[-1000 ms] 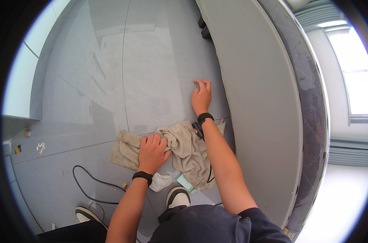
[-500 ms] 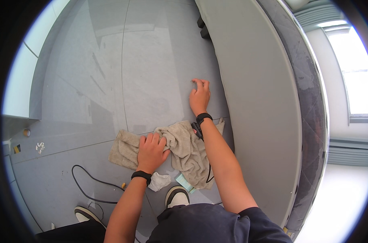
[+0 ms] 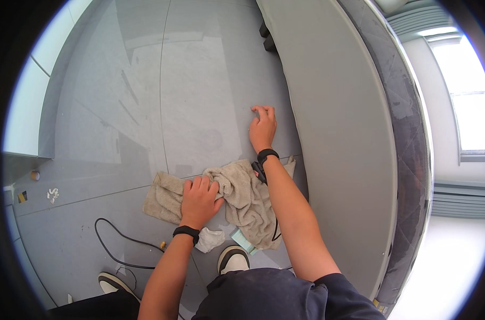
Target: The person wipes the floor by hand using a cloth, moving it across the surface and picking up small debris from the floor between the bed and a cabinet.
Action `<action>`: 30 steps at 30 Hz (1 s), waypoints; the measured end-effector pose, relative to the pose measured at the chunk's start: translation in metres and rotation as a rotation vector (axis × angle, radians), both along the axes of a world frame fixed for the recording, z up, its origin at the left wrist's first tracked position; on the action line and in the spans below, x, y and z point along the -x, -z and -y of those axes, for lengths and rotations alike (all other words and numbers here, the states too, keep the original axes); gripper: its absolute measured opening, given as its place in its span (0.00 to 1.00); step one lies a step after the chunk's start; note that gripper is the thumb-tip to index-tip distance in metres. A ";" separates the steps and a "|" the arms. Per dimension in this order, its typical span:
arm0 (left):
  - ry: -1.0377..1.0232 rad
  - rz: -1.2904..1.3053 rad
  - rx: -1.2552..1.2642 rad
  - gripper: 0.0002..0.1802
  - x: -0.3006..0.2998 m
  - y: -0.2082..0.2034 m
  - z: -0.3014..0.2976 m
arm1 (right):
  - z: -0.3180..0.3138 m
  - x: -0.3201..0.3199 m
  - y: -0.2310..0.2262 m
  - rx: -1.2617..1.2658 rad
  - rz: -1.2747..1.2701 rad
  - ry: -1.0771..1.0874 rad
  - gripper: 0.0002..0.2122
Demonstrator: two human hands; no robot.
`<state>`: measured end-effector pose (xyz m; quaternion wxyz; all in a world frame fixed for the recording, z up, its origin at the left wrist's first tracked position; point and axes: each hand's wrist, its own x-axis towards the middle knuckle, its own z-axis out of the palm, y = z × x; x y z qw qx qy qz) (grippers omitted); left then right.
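My left hand (image 3: 199,201) lies on a crumpled beige-grey towel (image 3: 248,200), with its fingers spread over the cloth and the thumb apart. Beyond the towel, my right hand (image 3: 263,128) is low over or on the grey floor, close to the bed's side. Its fingers are bent, the tips apart, and I see nothing held between them. A small black object with a red patch (image 3: 259,172) rests on the towel beside my right wrist, partly covered by it. A crumpled white cloth or tissue (image 3: 210,240) and a pale green packet (image 3: 244,241) lie just below the towel.
The grey bed side (image 3: 333,133) runs along the right, with dark legs (image 3: 266,37) beneath. A black cable (image 3: 120,256) loops over the floor at left. White scraps (image 3: 52,195) and a small round piece (image 3: 35,175) lie near the white cabinet (image 3: 26,112). My shoes (image 3: 234,260) are below.
Hardly anything differs. My right hand has shifted very slightly; my left hand stays on the towel.
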<state>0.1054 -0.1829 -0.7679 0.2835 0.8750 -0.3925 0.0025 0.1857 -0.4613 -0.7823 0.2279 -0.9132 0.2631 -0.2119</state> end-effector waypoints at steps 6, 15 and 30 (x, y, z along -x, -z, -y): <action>0.001 0.000 -0.005 0.19 0.000 -0.001 0.000 | 0.004 0.001 0.003 0.075 -0.085 -0.026 0.13; -0.002 0.012 0.011 0.18 0.001 -0.003 0.001 | 0.001 0.002 0.004 0.153 -0.039 -0.002 0.17; -0.002 0.014 0.002 0.18 -0.002 -0.003 0.001 | 0.000 -0.002 0.003 0.148 -0.054 0.023 0.16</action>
